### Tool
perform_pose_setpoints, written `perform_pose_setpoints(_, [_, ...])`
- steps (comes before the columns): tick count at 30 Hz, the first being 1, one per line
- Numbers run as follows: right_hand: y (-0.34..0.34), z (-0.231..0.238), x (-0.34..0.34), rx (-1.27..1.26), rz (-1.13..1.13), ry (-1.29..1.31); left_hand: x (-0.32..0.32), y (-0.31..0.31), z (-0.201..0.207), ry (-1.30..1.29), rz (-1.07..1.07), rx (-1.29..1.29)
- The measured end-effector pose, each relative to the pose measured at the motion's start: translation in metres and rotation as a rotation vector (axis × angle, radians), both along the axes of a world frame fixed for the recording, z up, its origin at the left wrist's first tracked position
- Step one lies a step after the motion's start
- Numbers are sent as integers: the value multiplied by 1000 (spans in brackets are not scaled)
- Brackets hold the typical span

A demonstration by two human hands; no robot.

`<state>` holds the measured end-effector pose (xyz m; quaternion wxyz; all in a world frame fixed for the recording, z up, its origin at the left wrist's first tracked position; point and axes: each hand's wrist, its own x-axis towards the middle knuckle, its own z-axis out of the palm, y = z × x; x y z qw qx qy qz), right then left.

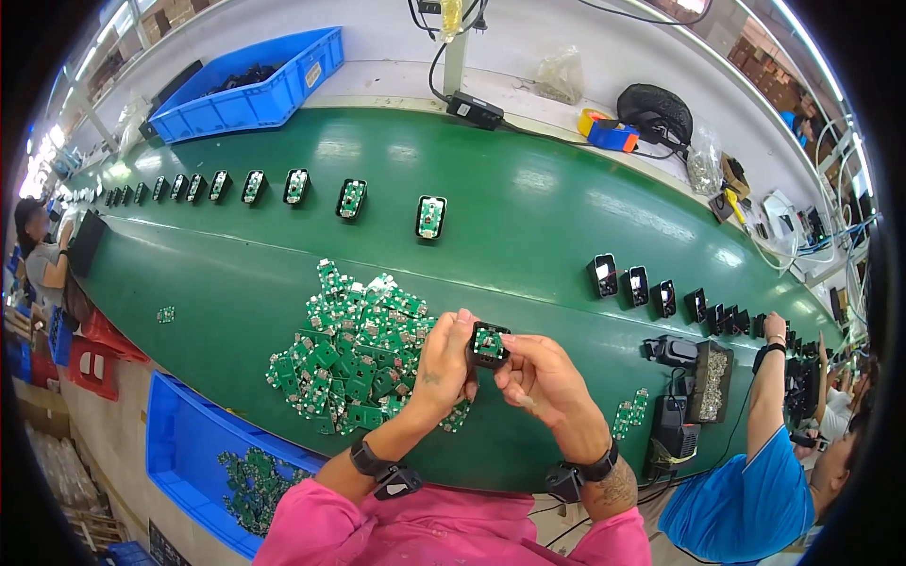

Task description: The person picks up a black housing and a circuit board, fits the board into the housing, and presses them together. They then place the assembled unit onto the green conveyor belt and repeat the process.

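Observation:
Between my hands, above the green table, is a small black plastic housing [488,359] with a green circuit board [490,341] seated in its opening. My left hand [444,362] grips the housing's left side, thumb up along its edge. On the other side, my right hand [540,374] has its thumb and index finger pinched at the board's right edge. Just left of my hands lies a large heap of green circuit boards [354,354]. Part of that heap is hidden behind my left forearm.
Board-filled housings [431,218] line the table's far left; open black housings [604,275] run along the right. A blue bin [236,94] stands at the back, another blue bin [175,453] low left. A person in blue [746,500] works at right, near a metal-filled tray [711,382].

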<state>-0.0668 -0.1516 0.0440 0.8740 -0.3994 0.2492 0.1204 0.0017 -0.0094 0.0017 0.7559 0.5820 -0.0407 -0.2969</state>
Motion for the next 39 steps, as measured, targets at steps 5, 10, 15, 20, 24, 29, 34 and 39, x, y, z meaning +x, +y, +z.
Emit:
perform_pose_setpoints(5, [-12,-8,15,-64,-22,-79,0,1,-4,46,-4,-88])
perform_pose_setpoints(10, [-59,-51,76,-818,-42,-209,-1,-4,5,50,46,-124])
perform_pose_setpoints(15, [-81,-64,125,-1329,19,-175,-5,-5,0,17,-42,-123])
perform_pose_setpoints(20, [-78,-45,113,-1760,-103,14,-7,-4,2,19,-67,-130])
perform_pose_setpoints(24, [-81,-29,51,-1904,-282,153,-8,1,2,-57,-55,-122])
perform_pose_setpoints(29, [-107,-42,9,-1935,-288,306,-18,-2,9,-96,-148,-114])
perform_pose_setpoints(34, [-121,-57,20,-1883,-353,368,-18,-10,1,-167,-230,-53])
perform_pose_setpoints(39, [-73,-35,-2,-1569,-323,11,-29,-13,10,-383,-155,18])
